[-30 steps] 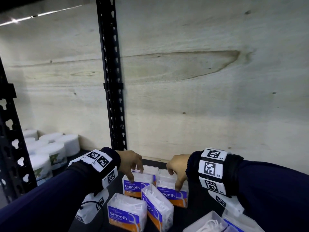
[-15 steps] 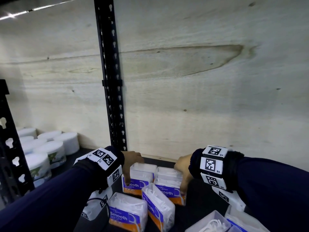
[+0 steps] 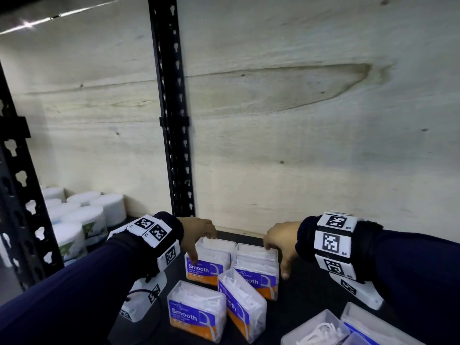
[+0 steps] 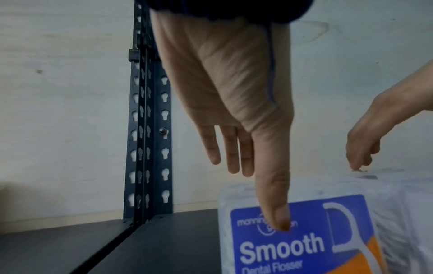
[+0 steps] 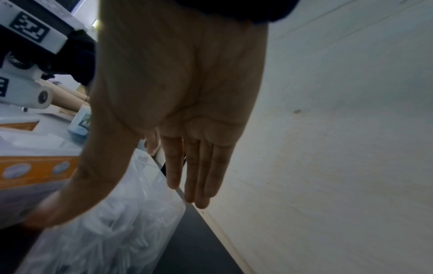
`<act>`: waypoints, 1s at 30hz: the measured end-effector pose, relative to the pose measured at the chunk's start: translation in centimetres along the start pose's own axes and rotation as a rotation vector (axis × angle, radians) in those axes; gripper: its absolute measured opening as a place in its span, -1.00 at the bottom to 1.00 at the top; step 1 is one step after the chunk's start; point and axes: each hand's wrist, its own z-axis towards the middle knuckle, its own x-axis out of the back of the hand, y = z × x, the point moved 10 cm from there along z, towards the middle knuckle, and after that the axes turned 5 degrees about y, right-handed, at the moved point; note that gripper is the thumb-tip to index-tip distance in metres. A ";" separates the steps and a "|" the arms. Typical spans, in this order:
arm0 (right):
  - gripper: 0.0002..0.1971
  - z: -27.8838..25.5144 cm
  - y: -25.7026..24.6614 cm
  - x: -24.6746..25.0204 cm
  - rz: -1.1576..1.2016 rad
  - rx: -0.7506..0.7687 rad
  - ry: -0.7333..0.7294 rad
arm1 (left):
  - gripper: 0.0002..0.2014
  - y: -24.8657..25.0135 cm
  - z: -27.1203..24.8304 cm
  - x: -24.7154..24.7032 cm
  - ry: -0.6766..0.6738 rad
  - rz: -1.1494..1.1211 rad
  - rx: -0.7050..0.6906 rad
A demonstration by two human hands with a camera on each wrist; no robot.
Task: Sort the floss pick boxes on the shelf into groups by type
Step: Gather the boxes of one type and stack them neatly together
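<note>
Two "Smooth" floss pick boxes stand side by side at the back of the dark shelf (image 3: 306, 290). My left hand (image 3: 201, 247) is over the left box (image 3: 211, 267); its thumb (image 4: 279, 213) touches the blue front label and its straight fingers (image 4: 234, 157) point down at the box's rear top edge. My right hand (image 3: 276, 261) is on the right box (image 3: 258, 262). Its straight fingers (image 5: 196, 176) lie along the rear top edge and its thumb runs down the box's right side. Another Smooth box (image 3: 196, 312) and a tilted one (image 3: 241, 302) stand in front.
Clear boxes with blue labels (image 3: 368, 327) sit at the front right corner. White round tubs (image 3: 82, 220) fill the neighbouring bay on the left, behind a black slotted upright (image 3: 171, 120). A plywood wall (image 3: 298, 145) closes the back.
Both hands dropped from hovering over the two back boxes onto them, thumbs now down the front and side. The boxes have hardly moved.
</note>
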 end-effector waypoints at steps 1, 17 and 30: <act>-0.34 0.0 -0.1 0.1 -0.030 0.001 0.015 | -0.37 0.0 -0.1 0.2 0.010 -0.003 0.002; -0.53 -0.3 -2.3 1.8 -0.070 0.004 0.052 | -0.48 -0.3 -0.6 -0.6 0.018 -0.009 0.019; -0.49 -1.2 -7.3 0.9 0.152 -0.019 -0.039 | -0.46 2.7 -6.6 -2.9 -0.214 -0.213 0.050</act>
